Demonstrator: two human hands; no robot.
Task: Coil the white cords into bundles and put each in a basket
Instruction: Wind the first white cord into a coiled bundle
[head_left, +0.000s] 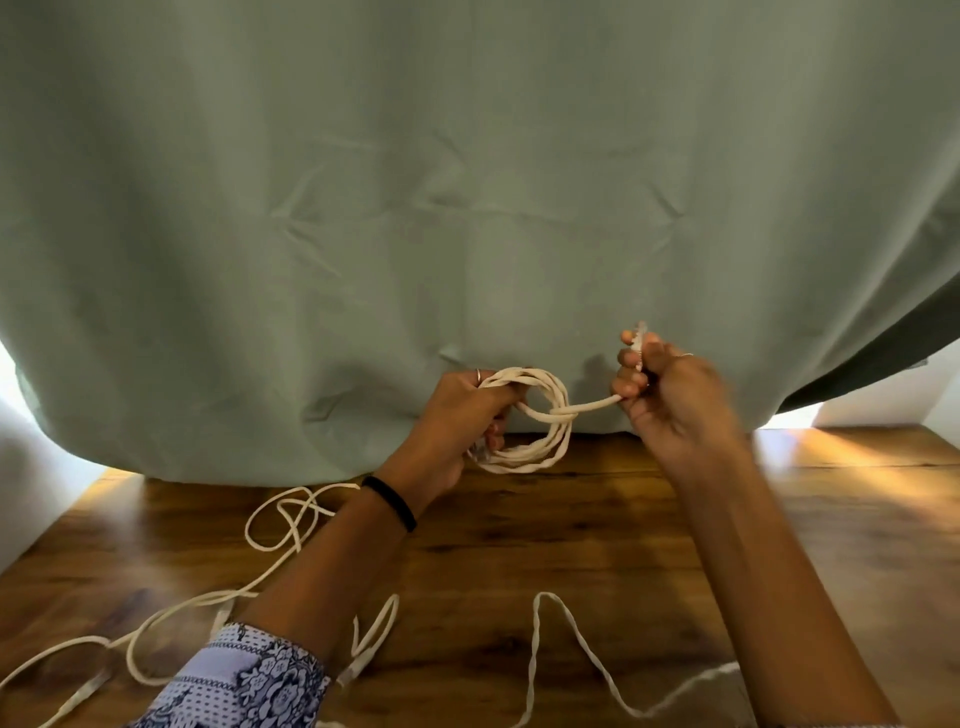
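My left hand (467, 415) grips a round coil of white cord (540, 452), held upright above the wooden floor, several turns thick. My right hand (660, 389) is closed on the free end of the same cord; the frayed tip (640, 332) sticks up above my fingers. A short stretch runs from my right fist left to the coil and wraps around its right side. Loose white cords lie on the floor: a tangle at the lower left (280, 525) and a wavy strand at the lower right (566, 629). No basket is in view.
A sage-green cloth (467, 182) hangs down over the whole upper view, reaching the wooden floor (571, 545) just behind my hands. White walls (36, 493) stand at the left and far right. A dark fabric edge (883, 364) shows at the right.
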